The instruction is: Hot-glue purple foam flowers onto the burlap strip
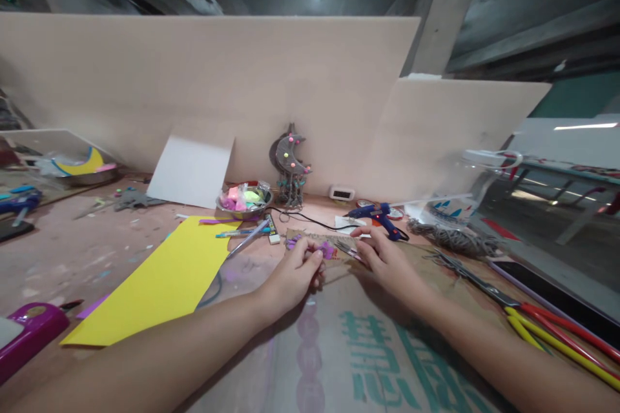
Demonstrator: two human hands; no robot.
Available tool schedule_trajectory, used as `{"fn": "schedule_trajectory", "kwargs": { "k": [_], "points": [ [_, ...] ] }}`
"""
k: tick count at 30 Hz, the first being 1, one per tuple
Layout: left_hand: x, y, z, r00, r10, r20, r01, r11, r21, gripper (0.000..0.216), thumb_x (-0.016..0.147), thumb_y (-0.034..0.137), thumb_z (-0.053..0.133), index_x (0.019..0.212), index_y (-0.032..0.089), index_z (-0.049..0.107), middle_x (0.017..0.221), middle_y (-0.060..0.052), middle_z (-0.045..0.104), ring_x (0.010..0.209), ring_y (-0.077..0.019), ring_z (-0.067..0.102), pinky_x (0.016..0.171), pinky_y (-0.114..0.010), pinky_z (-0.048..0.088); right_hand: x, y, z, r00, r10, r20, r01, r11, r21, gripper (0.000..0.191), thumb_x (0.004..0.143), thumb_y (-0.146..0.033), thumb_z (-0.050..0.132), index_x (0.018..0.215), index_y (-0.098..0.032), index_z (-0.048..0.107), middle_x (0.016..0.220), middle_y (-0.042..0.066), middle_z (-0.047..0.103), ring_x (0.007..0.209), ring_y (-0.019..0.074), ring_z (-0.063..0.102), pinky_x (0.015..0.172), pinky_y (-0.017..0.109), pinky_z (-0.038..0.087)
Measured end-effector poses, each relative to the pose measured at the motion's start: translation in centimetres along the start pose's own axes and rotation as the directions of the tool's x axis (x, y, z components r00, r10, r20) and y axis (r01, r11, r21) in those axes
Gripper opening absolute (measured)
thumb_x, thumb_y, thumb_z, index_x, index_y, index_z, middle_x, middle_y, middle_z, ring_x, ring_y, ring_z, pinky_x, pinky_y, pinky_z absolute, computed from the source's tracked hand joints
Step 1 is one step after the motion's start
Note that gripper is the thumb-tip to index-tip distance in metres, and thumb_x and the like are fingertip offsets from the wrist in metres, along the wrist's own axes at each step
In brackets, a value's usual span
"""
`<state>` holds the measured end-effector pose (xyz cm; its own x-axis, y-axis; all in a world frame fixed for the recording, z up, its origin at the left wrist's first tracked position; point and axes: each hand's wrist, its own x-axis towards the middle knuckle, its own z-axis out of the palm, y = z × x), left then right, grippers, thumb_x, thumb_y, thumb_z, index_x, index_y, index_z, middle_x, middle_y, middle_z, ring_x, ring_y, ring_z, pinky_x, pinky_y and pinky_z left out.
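My left hand (299,266) is closed, thumb against fingers, on a small purple flower-like piece (327,250) that sticks out past the fingertips. More purple bits (292,242) show just behind that hand. My right hand (380,255) is closed around a slim dark metal tool (347,249). Its narrow end points left toward the purple piece, with a small gap between them. Whether it is tweezers or small scissors is too blurred to tell. Both hands are over a cardboard sheet (334,335) with green printed characters.
Yellow paper (155,277) lies left, beside pens (247,237) and a bowl (264,205) of coloured clay packets. Behind stands a grey moon ornament (292,158). A blue glue gun (382,214), grey yarn (453,239), red-and-yellow-handled scissors (513,303) and a phone (557,297) are right.
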<state>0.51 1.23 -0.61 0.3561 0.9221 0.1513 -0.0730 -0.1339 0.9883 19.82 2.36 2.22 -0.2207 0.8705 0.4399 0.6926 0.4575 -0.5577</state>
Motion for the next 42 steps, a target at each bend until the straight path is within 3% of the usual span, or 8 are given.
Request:
{"fn": "schedule_trajectory", "kwargs": {
  "k": [6, 10, 15, 29, 33, 37, 40, 42],
  "points": [
    [0.0, -0.1, -0.6, 0.984, 0.073, -0.163, -0.043, 0.983, 0.180, 0.023, 0.085, 0.041, 0.039, 0.090, 0.019, 0.043, 0.060, 0.003, 0.049, 0.057, -0.0114, 0.051, 0.056, -0.023, 0.041, -0.5, 0.2, 0.4, 1.000, -0.002, 0.018, 0.002, 1.000, 0.011, 0.022, 0.088, -0.034, 0.037, 0.100, -0.020, 0.049, 0.077, 0.002, 0.056, 0.068, 0.0162, 0.053, 0.064, 0.028, 0.041],
    [-0.4, 0.5, -0.3, 1.000, -0.016, 0.016, 0.013, 0.987, 0.159, 0.022, 0.084, 0.040, 0.040, 0.088, 0.019, 0.044, 0.054, 0.005, 0.046, 0.048, -0.0100, 0.047, 0.050, -0.021, 0.038, -1.0, -0.1, 0.7, 0.999, -0.019, -0.031, 0.021, 0.998, 0.064, 0.021, 0.089, -0.032, 0.037, 0.100, -0.021, 0.050, 0.080, 0.002, 0.054, 0.068, 0.0148, 0.050, 0.064, 0.027, 0.040],
    [-1.2, 1.0, 0.4, 0.959, -0.049, 0.279, -0.012, 0.977, 0.213, 0.020, 0.081, 0.037, 0.047, 0.083, 0.017, 0.049, 0.064, 0.001, 0.052, 0.053, -0.0095, 0.049, 0.052, -0.021, 0.038, -1.4, -0.9, 1.0, 0.998, -0.029, -0.059, 0.037, 0.988, 0.149, 0.020, 0.088, -0.032, 0.038, 0.099, -0.021, 0.050, 0.076, 0.001, 0.052, 0.062, 0.0132, 0.048, 0.059, 0.025, 0.040],
    [-0.5, 1.5, -0.4, 0.954, -0.110, 0.279, 0.083, 0.991, 0.109, 0.027, 0.074, 0.042, 0.055, 0.078, 0.015, 0.054, 0.055, 0.003, 0.047, 0.045, -0.0057, 0.040, 0.039, -0.016, 0.026, -0.1, -1.0, -0.1, 0.998, -0.036, -0.054, 0.043, 0.991, 0.128, 0.023, 0.083, -0.030, 0.045, 0.096, -0.020, 0.060, 0.105, 0.008, 0.061, 0.091, 0.0197, 0.055, 0.076, 0.034, 0.045],
    [-0.6, 1.4, -0.2, 0.965, -0.091, 0.246, 0.070, 0.993, 0.091, 0.027, 0.075, 0.041, 0.055, 0.078, 0.015, 0.053, 0.051, 0.004, 0.045, 0.043, -0.0055, 0.039, 0.039, -0.016, 0.028, -0.7, -3.2, -0.2, 0.942, 0.178, 0.284, -0.296, 0.837, 0.460, 0.034, 0.082, -0.029, 0.045, 0.115, -0.022, 0.049, 0.106, 0.007, 0.061, 0.041, 0.0058, 0.042, 0.039, 0.023, 0.039],
    [-0.6, 1.4, -0.3, 0.976, -0.064, 0.210, 0.052, 0.997, 0.060, 0.028, 0.074, 0.042, 0.056, 0.080, 0.014, 0.053, 0.051, 0.004, 0.046, 0.043, -0.0056, 0.041, 0.039, -0.016, 0.029, -1.6, -3.6, 1.0, 0.836, 0.156, 0.527, -0.485, 0.660, 0.573, 0.043, 0.079, -0.032, 0.052, 0.120, -0.021, 0.044, 0.079, 0.003, 0.063, 0.047, 0.0097, 0.052, 0.044, 0.024, 0.046],
    [-0.5, 1.3, -0.5, 0.980, -0.068, 0.185, 0.058, 0.997, 0.058, 0.029, 0.073, 0.042, 0.057, 0.080, 0.015, 0.052, 0.050, 0.005, 0.046, 0.041, -0.0056, 0.042, 0.038, -0.016, 0.029, -1.6, -2.7, 1.7, 0.818, 0.166, 0.550, -0.491, 0.702, 0.517, 0.032, 0.077, -0.034, 0.055, 0.104, -0.018, 0.052, 0.062, -0.001, 0.058, 0.050, 0.0113, 0.054, 0.047, 0.024, 0.046],
    [-0.4, 1.2, -0.5, 0.979, -0.095, 0.182, 0.091, 0.995, 0.034, 0.029, 0.074, 0.043, 0.057, 0.080, 0.015, 0.051, 0.049, 0.005, 0.047, 0.040, -0.0061, 0.043, 0.039, -0.016, 0.031, -1.4, -1.9, 1.8, 0.863, 0.211, 0.458, -0.425, 0.794, 0.435, 0.021, 0.075, -0.033, 0.056, 0.089, -0.017, 0.056, 0.058, -0.003, 0.055, 0.046, 0.0090, 0.049, 0.043, 0.021, 0.040]
  ]
}}
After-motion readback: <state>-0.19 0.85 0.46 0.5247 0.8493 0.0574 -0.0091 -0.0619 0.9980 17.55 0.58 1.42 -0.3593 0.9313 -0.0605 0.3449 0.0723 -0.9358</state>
